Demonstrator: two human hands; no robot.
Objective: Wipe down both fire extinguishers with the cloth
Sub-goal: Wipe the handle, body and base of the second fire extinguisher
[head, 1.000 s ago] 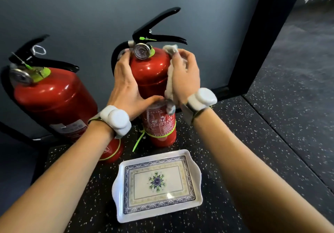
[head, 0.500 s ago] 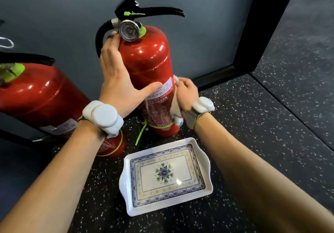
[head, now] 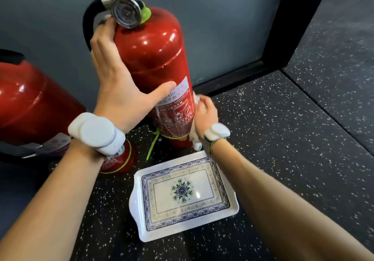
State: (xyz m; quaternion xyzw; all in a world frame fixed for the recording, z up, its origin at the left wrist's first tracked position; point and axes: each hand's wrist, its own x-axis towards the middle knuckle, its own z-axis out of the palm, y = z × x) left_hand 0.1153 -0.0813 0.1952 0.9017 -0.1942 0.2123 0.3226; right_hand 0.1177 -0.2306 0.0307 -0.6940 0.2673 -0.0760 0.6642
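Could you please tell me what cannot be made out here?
Head view:
- White cloth: mostly hidden by the right hand gripping it.
- Second red fire extinguisher: top cut off by the left edge.
- Round metal pressure gauge on the upright red fire extinguisher: reading blurred.
- Left hand covers part of its label.

Left hand (head: 117, 90) is flat against the upright extinguisher (head: 153, 58), fingers up by the gauge (head: 126, 11), thumb across the label (head: 178, 111). Right hand (head: 204, 115) grips the white cloth (head: 194, 141) against the cylinder's lower right side. A second extinguisher (head: 26, 98) sits to the left, and a patterned tray (head: 134, 200) lies on the speckled floor (head: 263, 139) in front.
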